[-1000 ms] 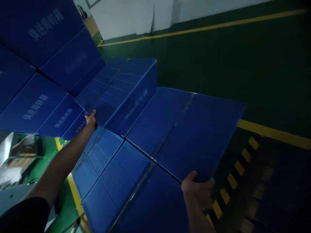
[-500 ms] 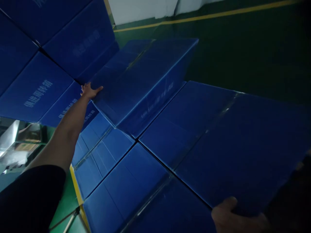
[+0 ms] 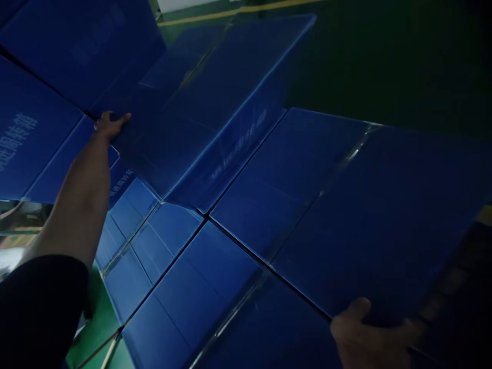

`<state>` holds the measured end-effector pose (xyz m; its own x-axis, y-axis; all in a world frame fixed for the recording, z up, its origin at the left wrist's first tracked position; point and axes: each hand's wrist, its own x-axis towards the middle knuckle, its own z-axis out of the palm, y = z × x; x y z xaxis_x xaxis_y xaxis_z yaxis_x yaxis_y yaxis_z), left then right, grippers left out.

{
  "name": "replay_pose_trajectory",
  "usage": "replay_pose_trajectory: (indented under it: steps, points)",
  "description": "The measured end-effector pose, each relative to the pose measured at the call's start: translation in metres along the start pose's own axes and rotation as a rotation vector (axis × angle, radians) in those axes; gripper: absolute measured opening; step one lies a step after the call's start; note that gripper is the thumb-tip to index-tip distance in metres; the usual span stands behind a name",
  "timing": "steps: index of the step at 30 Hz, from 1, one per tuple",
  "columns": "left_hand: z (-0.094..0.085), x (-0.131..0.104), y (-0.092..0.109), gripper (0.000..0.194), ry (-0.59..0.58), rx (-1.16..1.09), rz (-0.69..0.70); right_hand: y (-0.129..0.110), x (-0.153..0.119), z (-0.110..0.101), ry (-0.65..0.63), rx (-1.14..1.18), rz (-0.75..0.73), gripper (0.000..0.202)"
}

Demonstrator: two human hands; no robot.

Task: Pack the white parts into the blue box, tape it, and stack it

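My left hand reaches far out and rests on the left edge of a raised blue box. Its thumb and fingers are spread over that edge. At the lower right, my right hand lies against the near edge of a lower blue box, thumb and fingers wide apart; darkness partly hides its fingertips. The raised box sits higher than the lower boxes around it, with white print on its side. Another blue box lies to the left of the right hand, separated by a narrow dark gap.
Stacked blue boxes with white lettering rise at the upper left. Green floor with a yellow line runs behind. A thin pole shows at the lower left, and clear tape crosses the box tops.
The view has shifted forward, so the raised box appears larger and the stack lies further to the left. Both hands keep to the same box edges.
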<state>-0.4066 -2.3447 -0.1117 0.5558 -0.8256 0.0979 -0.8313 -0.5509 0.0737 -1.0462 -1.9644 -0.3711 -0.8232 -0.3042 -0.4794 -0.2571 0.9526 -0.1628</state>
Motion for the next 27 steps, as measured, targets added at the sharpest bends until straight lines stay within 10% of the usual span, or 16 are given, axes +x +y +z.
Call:
replay_pose_trajectory:
  steps: [3,27]
  points:
    - [-0.003,-0.012,0.013,0.117,0.006,-0.134,-0.171,-0.003,-0.003,-0.005,0.029,-0.010,-0.042,0.091]
    - [0.002,-0.050,0.018,0.110,-0.008,0.001,-0.176,-0.004,0.000,-0.018,-0.116,0.003,-0.033,0.090]
